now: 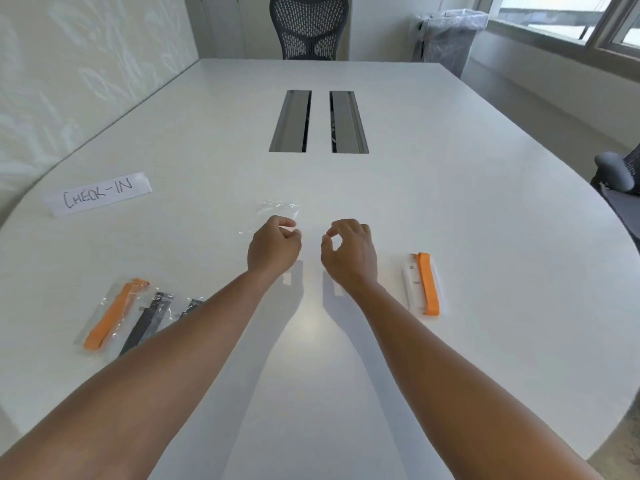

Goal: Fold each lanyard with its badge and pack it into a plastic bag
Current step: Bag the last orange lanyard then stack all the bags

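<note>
A folded orange lanyard with its badge (424, 284) lies unbagged on the white table (450, 188), just right of the right hand (348, 252) — thumb and forefinger curled together, gripping nothing. The left hand (273, 247) pinches an empty plastic bag (273, 213). Packed bags (128, 317) lie at far left — near a "CHECK-IN" card (98, 194).

head view: single wide-angle, worn on the person's head | faces forward and down over the counter (346, 341) | close above both forearms | far chair (308, 26) beyond the fingers (287, 223)
</note>
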Motion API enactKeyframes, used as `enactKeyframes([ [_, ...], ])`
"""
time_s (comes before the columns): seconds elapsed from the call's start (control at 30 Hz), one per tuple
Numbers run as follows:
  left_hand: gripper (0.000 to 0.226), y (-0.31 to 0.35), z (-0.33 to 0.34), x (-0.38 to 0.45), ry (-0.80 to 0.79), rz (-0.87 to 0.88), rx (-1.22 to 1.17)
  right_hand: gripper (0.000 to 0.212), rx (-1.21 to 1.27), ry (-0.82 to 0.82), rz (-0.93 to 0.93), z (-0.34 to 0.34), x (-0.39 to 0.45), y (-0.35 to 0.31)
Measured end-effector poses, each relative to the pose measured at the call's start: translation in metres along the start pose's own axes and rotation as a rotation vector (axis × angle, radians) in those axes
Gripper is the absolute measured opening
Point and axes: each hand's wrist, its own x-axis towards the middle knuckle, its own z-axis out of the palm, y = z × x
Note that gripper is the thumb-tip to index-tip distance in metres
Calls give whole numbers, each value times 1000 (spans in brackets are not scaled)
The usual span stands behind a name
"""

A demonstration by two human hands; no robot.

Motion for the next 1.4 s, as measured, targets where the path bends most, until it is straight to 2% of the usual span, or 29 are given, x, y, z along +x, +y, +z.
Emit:
enactKeyframes([
  [0.13,15,-11,-19,30,104,-57,3,35,-36,-239,-8,25,5,-15],
  [0.2,24,-18,-26,46,124,-100,56,47,-72,-370,-34,35,8,-24],
  [0.37,58,-41,-42,81,5,-246,281,56,-223,-545,-129,57,14,-38],
  [0.47,61,-55,-47,92,-76,-269,371,54,-296,-573,-150,70,16,-36],
  [0.67,27,-61,-49,90,-119,-229,345,38,-311,-521,-179,79,15,-30],
  [0.77,28,-60,-47,86,-96,-211,283,38,-261,-515,-153,77,17,-31],
  [0.83,24,-58,-46,83,-92,-180,176,39,-172,-491,-94,75,18,-31],
  [0.93,4,-59,-45,80,-102,-105,-14,44,63,-400,78,67,15,-27],
  [1.03,14,-57,-47,76,-156,-21,-96,52,309,-223,274,58,3,-18],
  [1.13,20,-52,-46,70,-208,38,-163,65,430,-59,426,48,-2,-12],
  [1.23,24,-47,-46,62,-227,101,-200,72,465,-15,482,38,-4,-6],
  [1.4,25,-45,-46,43,-287,143,-264,40,561,-58,506,21,-17,0],
])
